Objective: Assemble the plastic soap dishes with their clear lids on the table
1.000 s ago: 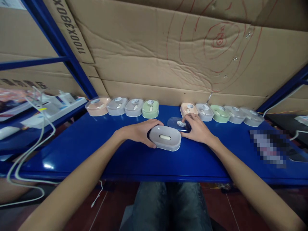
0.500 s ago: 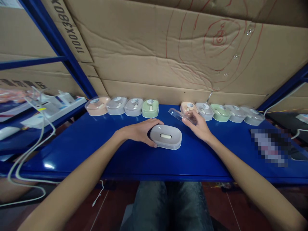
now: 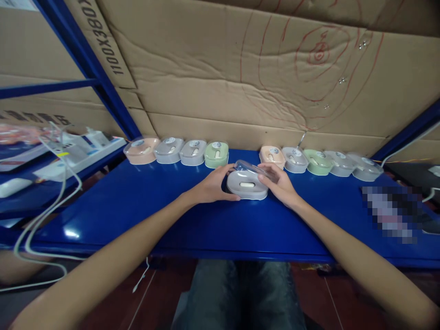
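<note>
A grey oval box point(image 3: 246, 192) with a white bar in a slot on its top lies in the middle of the blue table. My left hand point(image 3: 217, 184) grips its left end, thumb at the front and fingers behind. A clear plastic lid point(image 3: 248, 167) is held tilted over the back of the box by my right hand point(image 3: 280, 183). The lid's left end is close to my left fingertips; whether it touches the box I cannot tell.
Along the cardboard at the back stand lidded boxes: peach point(image 3: 141, 153), green point(image 3: 216, 155) and grey point(image 3: 193, 155) on the left, several more point(image 3: 319, 164) on the right. White cables point(image 3: 63, 215) hang at the left. A blurred-out item point(image 3: 392, 213) lies at the right.
My right hand has brought the clear lid leftward over the grey box. With my left hand on it, the box has shifted slightly back and to the right.
</note>
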Demonstrator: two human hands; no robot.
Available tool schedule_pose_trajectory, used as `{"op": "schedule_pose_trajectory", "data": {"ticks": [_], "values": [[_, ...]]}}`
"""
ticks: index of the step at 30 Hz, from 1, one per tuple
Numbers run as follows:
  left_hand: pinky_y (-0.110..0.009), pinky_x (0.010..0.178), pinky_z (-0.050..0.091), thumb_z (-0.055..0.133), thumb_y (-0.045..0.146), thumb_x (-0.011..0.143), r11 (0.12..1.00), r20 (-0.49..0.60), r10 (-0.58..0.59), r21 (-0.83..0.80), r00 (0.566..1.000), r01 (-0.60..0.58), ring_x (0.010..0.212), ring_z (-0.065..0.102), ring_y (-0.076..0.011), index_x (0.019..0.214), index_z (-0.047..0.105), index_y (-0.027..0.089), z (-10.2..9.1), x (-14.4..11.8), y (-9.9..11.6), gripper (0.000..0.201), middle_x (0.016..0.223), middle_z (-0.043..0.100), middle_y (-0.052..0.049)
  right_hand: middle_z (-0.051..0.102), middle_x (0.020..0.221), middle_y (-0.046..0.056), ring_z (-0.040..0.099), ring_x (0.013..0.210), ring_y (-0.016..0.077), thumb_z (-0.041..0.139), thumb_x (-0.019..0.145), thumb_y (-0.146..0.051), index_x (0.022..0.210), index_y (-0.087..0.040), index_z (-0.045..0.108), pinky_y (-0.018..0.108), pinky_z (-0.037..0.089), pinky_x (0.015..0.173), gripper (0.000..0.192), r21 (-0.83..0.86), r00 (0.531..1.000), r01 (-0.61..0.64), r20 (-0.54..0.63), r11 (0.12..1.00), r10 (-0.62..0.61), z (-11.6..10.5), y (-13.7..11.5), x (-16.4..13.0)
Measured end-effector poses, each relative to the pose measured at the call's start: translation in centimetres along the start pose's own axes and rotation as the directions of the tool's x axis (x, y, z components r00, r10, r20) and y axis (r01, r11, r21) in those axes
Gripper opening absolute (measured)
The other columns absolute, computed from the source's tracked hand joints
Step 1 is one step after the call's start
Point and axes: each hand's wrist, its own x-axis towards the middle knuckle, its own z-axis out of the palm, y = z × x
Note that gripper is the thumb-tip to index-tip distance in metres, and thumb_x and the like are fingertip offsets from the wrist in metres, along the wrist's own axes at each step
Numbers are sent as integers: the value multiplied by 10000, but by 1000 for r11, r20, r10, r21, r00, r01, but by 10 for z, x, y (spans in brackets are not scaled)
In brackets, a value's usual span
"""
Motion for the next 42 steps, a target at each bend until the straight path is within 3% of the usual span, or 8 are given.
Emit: {"op": "schedule_pose_trajectory", "data": {"ticks": [8, 17, 42], "values": [[-648, 1231, 429, 984, 542, 723, 994, -25, 32, -104, 999, -35, 1496, 535, -428, 1696, 333, 274, 2, -1, 3, 1201, 1695, 486, -192, 775, 1327, 86, 737, 1252, 315, 886, 844, -635, 1298, -302, 703, 551, 578, 1133, 591, -49, 996, 72, 47, 996, -70, 2, -3, -4], [-653, 1260, 430, 1007, 479, 719, 957, -31, 68, -282, 997, -74, 1526, 540, -399, 1607, 459, 290, 9, 2, -8, 1061, 1657, 534, -190, 768, 1318, 74, 713, 1259, 329, 938, 799, -572, 1284, -335, 741, 585, 548, 1150, 574, -185, 982, 179, 84, 966, -166, 0, -6, -4], [-619, 1251, 462, 1008, 450, 700, 957, -33, 40, -286, 999, -48, 1474, 592, -384, 1525, 520, 232, 9, 2, -5, 983, 1598, 588, -189, 764, 1297, 82, 720, 1234, 328, 955, 797, -514, 1272, -327, 754, 570, 557, 1126, 549, -258, 966, 252, 127, 933, -226, -2, -16, -4]]}}
